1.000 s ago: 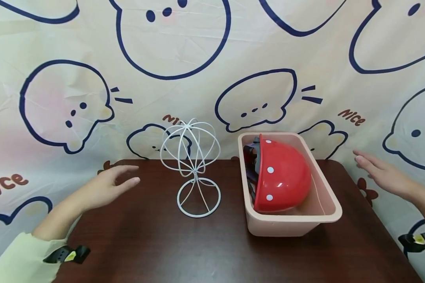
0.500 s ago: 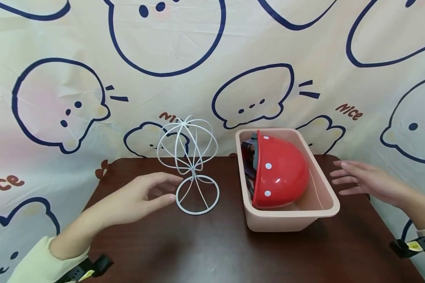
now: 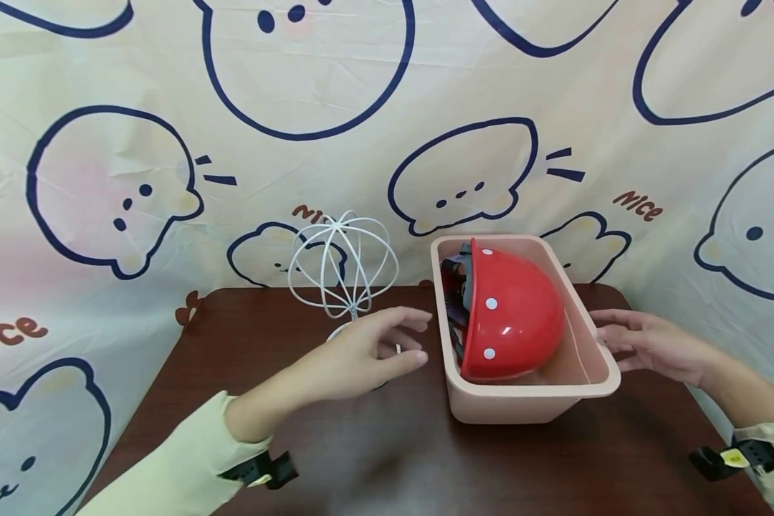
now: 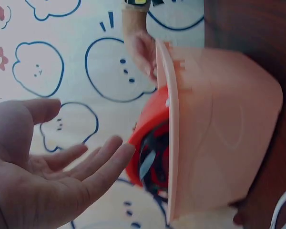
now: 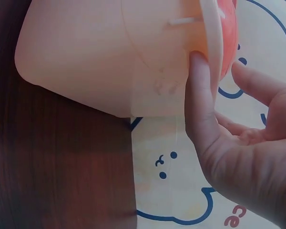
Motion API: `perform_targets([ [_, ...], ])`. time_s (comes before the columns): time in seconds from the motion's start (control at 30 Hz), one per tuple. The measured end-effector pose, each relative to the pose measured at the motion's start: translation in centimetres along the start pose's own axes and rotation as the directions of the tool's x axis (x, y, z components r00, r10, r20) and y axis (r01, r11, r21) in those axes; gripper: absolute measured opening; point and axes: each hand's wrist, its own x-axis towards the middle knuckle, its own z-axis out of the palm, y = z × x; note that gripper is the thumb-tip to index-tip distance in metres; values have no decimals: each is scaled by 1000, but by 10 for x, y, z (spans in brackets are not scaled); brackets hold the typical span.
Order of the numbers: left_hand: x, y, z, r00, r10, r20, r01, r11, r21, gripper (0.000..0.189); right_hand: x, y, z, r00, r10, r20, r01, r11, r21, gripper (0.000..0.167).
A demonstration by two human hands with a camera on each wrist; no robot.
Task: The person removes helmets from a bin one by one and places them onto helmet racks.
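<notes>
A pink plastic bin (image 3: 509, 407) stands right of centre on the table, holding a red helmet (image 3: 522, 315) with white dots. The helmet lies on its side, its dark straps (image 4: 155, 160) toward the bin's left wall. My left hand (image 3: 368, 358) hovers just left of the bin, apart from it, fingers loosely bent and holding nothing. My right hand (image 3: 658, 347) is at the bin's right rim. In the right wrist view its fingers (image 5: 200, 90) touch the outer wall under the rim, while the thumb (image 5: 257, 83) stands apart above it.
Behind my left hand stands a white wire stand (image 3: 353, 308) with a round cage top; my hand hides much of its ring base. A patterned cloth (image 3: 297, 172) hangs behind the dark brown table (image 3: 374, 473).
My left hand has moved right, past the wire stand's base toward the bin. My right hand has come left and reached the bin's right rim. Bin and helmet stay put.
</notes>
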Motion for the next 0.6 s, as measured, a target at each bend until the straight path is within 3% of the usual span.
perform_targets([
  [0.13,23,1,11,999,-34,-24,32,996,-83,54,1,1,1,1000,19,-8,-19,1000,16,64],
  [0.3,48,2,17,989,-147,-27,139,971,-197,55,3,4,1,1000,20,-4,-20,999,44,56],
  [0.6,86,9,23,946,-319,54,321,908,-269,56,5,5,0,999,31,-9,-30,997,71,41],
])
